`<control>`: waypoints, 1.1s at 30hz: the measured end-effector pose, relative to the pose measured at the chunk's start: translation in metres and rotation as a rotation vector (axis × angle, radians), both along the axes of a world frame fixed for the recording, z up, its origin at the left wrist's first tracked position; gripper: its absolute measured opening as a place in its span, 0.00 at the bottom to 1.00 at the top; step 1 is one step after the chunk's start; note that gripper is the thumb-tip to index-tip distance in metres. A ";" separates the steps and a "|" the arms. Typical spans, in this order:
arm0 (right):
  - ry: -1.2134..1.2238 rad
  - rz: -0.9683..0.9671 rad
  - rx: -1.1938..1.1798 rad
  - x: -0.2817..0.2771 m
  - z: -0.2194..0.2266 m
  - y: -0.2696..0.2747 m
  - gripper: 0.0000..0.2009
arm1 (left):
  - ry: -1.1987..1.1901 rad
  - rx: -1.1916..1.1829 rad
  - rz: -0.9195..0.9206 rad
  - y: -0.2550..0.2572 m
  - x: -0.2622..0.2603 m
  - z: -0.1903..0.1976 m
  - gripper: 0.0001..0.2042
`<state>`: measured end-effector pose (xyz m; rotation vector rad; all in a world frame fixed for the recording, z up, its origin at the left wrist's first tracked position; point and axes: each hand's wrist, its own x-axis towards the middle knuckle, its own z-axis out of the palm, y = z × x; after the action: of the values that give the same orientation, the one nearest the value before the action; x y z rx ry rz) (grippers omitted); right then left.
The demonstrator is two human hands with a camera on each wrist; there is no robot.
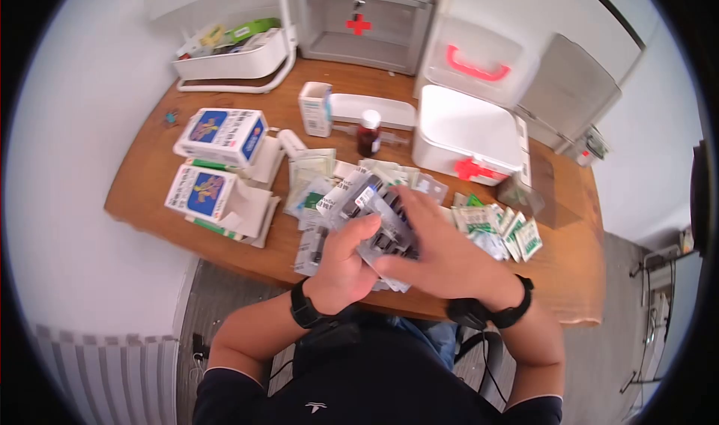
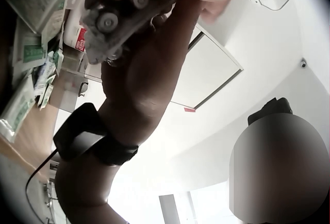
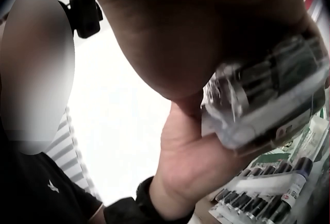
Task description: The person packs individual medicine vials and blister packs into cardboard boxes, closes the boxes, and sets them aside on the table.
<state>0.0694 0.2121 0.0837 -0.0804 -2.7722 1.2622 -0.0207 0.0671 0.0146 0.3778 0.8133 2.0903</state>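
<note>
Both hands are together over the table's front edge, around a bundle of clear plastic trays with dark vials (image 1: 386,230). The left hand (image 1: 346,264) grips the bundle from the left with its thumb on top. From the right, the right hand (image 1: 442,256) holds the same trays, fingers over the far side and thumb at the near side. In the right wrist view the stacked trays (image 3: 263,95) lie between the two hands. Another tray with dark-capped vials (image 3: 258,198) shows below them. Flat packets (image 1: 311,170) lie beyond the hands.
Two white-and-blue boxes (image 1: 225,137) stand at the left. Behind the hands are a brown bottle (image 1: 368,134), an upright carton (image 1: 316,109) and a white open bin (image 1: 468,129). Green-white sachets (image 1: 528,238) lie at the right; a grey cabinet (image 1: 363,58) stands at the back.
</note>
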 end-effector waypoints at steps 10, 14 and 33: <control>0.058 -0.022 -1.269 -0.006 -0.019 0.001 0.33 | 0.580 -0.045 0.090 -0.021 -0.054 0.037 0.39; 0.206 -0.055 -1.244 0.016 -0.013 0.029 0.30 | 1.281 -0.494 0.528 -0.082 -0.120 0.071 0.44; 0.220 -0.293 -1.073 0.069 -0.024 0.072 0.31 | 0.943 -1.332 0.392 -0.151 -0.300 0.076 0.35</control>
<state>0.1387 0.2840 0.0597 -0.3651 -1.5495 2.2825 -0.3207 -0.0837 0.0902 0.4317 2.7106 1.1176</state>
